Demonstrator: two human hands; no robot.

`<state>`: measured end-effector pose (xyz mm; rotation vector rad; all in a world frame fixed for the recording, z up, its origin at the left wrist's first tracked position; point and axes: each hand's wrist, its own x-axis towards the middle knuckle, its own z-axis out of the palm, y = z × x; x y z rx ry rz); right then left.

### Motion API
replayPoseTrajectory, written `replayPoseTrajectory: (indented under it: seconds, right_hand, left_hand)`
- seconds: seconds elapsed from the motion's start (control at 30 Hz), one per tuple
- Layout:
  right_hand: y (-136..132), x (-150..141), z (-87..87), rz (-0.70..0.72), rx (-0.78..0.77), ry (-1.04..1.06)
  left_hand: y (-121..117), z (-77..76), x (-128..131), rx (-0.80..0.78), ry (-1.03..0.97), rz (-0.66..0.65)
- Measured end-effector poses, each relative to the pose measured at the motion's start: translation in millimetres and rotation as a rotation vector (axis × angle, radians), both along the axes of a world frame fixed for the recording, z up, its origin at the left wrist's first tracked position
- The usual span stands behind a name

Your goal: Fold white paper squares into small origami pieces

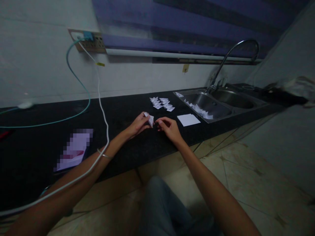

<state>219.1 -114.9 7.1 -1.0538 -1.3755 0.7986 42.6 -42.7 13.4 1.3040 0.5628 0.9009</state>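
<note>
My left hand (pixel 139 125) is closed on a small folded piece of white paper (pixel 150 120), held upright just above the black counter. Its thumb lies across the near face of the paper. Close by on the right is my right hand (pixel 169 128), with bent fingers loosely apart and the fingertips near the paper's edge; I see nothing in them. Several folded white paper pieces (pixel 158 105) lie in rows behind my hands. Right of my right hand rests a flat stack of white paper sheets (pixel 188 120).
More folded papers (pixel 200 110) line the near left side of a double steel sink (pixel 231 113) with a curved tap (pixel 222 60). A white cable (pixel 102 108) hangs from a wall socket (pixel 97 44) and crosses before my left forearm. A phone-like device (pixel 75 149), its screen pixelated, lies left.
</note>
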Motion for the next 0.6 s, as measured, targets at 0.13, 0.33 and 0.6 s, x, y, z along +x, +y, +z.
replayPoseTrajectory:
  seconds: [0.13, 0.33, 0.6]
  right_hand:
    - [6, 4, -5.7, 0.017, -0.107, 0.181]
    - [6, 1, -4.9, 0.076, -0.094, 0.030]
    - [2, -1, 1.1, 0.108, -0.114, -0.004]
  left_hand:
    - [6, -1.6, 0, 0.050, 0.122, -0.038]
    - [3, 1.5, -2, 0.114, 0.242, -0.087]
    - [4, -6.2, -11, 0.221, 0.375, -0.064]
